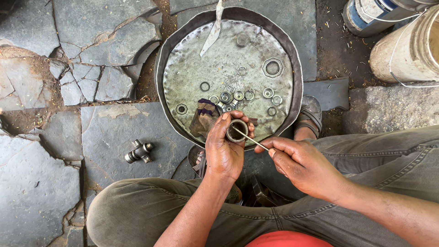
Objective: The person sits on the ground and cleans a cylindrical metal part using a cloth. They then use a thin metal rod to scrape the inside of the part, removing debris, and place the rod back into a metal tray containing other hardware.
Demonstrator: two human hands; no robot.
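Hands, left (224,153) gripping bearing cup (237,130), right (299,162) pinching thin pin (250,138), cup interior unclear

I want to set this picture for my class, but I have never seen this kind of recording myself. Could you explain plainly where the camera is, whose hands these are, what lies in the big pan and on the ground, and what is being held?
There is one picture, taken by a camera worn on a person's head, looking down at their own lap and hands. The person sits low over a cracked stone floor, knees apart.

The left hand holds a small metal cup, open end up. The right hand pinches a thin metal rod whose tip reaches into that cup.

In front lies a round, dented metal pan. In it lie several similar small cups and rings, a scatter of tiny needle-like pins, a hexagonal ring and a dark rag.

On the floor to the left lies a cross-shaped metal part. Two buckets stand at the top right.
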